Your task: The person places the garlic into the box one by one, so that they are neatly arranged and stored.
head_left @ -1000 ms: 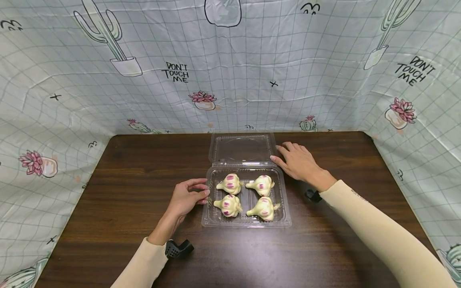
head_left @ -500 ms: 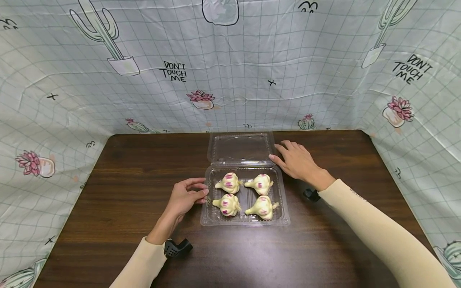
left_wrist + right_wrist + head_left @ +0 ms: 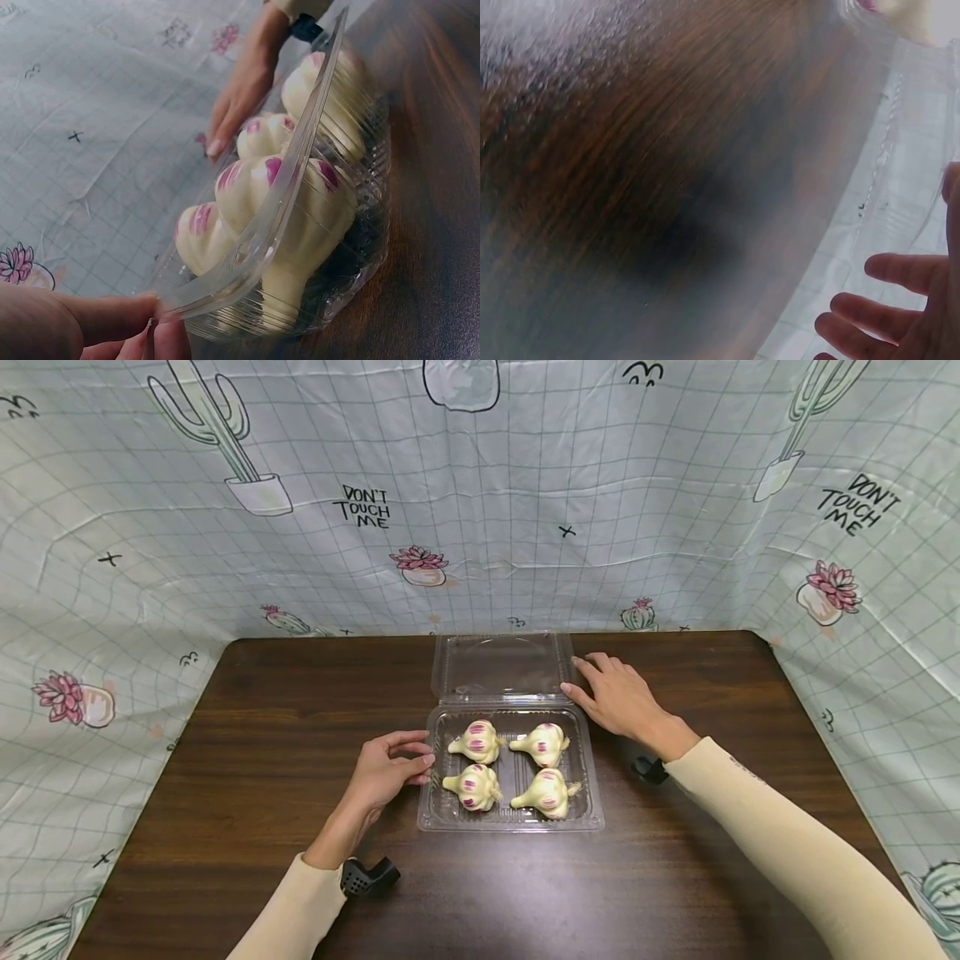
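A clear plastic clamshell container (image 3: 512,827) sits on the table, its lid (image 3: 501,662) folded back towards the curtain. Several pale garlic bulbs with purple patches lie inside, among them a front-left bulb (image 3: 472,787) and a back-right bulb (image 3: 543,745). My left hand (image 3: 386,768) pinches the container's left rim (image 3: 259,251) between thumb and fingers, seen close up in the left wrist view. Beside the lid's right edge, near the hinge, my right hand (image 3: 618,697) has its fingers spread; whether the fingertips touch the plastic is hard to tell.
Dark wood forms the table (image 3: 300,710). A patterned curtain (image 3: 510,485) rises behind it and along both sides. Black wrist devices, one on the left wrist (image 3: 370,877) and one on the right wrist (image 3: 649,768), stick out below the hands.
The lid's tilt looks slightly different, with its inner panel shifted a little upward in the head view. Both hands and the garlic bulbs stay where they were.
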Motion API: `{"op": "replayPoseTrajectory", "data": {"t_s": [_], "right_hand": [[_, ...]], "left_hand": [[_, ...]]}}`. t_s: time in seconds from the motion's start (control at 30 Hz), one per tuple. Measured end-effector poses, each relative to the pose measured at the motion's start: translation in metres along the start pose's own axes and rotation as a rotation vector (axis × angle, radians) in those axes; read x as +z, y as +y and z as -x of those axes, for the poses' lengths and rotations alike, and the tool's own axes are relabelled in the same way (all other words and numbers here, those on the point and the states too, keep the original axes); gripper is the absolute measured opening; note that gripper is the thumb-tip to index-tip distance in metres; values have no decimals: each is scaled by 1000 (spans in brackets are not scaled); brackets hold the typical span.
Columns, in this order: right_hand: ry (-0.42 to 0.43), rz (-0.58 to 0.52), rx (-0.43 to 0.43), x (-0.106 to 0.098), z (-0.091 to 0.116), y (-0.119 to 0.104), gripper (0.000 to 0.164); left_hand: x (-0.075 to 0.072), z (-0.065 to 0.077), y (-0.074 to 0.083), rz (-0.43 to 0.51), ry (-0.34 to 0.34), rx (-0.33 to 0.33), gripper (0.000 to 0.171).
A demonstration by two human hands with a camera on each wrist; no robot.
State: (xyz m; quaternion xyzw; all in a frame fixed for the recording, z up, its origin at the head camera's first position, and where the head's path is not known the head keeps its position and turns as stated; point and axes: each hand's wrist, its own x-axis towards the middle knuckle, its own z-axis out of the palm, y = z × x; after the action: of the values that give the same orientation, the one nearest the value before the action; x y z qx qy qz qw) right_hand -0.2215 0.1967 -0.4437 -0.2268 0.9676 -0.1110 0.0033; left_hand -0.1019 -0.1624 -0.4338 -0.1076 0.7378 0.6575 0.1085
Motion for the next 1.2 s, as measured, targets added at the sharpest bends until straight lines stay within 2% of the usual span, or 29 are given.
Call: {"op": "replayPoseTrajectory", "data": {"t_s": [0.57,1.2], "right_hand": [[73,-37,9,-3,6,-3,66],[217,-108,-5,-6,14,-7,66]], "left_hand": [[0,0,1,7,0,-1,40],[1,-1,0,10,6,-1,40]]}}
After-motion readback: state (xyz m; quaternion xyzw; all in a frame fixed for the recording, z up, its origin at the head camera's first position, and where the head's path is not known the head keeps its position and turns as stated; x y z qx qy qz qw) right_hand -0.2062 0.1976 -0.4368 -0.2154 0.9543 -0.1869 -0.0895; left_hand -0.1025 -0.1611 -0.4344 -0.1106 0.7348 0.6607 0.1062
